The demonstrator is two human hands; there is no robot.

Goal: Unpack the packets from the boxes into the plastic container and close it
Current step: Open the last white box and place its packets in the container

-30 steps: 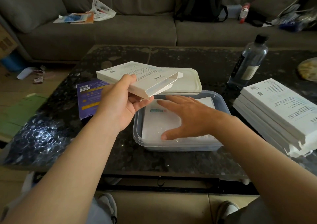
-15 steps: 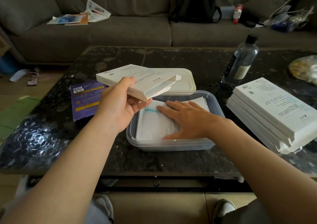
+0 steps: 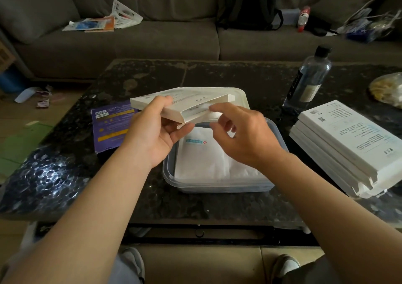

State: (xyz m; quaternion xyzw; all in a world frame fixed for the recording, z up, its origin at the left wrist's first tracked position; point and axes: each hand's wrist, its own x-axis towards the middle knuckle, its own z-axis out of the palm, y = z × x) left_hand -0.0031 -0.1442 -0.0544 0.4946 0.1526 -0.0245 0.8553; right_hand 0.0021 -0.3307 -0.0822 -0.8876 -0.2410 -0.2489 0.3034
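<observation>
Centre frame: left hand [image 3: 152, 140] grip clamped on an open white box [image 3: 187, 100], right hand [image 3: 245, 137] grip pinching a packet [image 3: 214, 115] at its mouth; plastic container [image 3: 217, 188] below holds white packets [image 3: 200, 159].

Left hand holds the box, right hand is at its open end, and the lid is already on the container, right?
No, the lid is off. The head view shows it lying behind the open container, with packets showing inside. The left hand does hold the box, and the right hand is at its open end, pinching a packet.
</observation>
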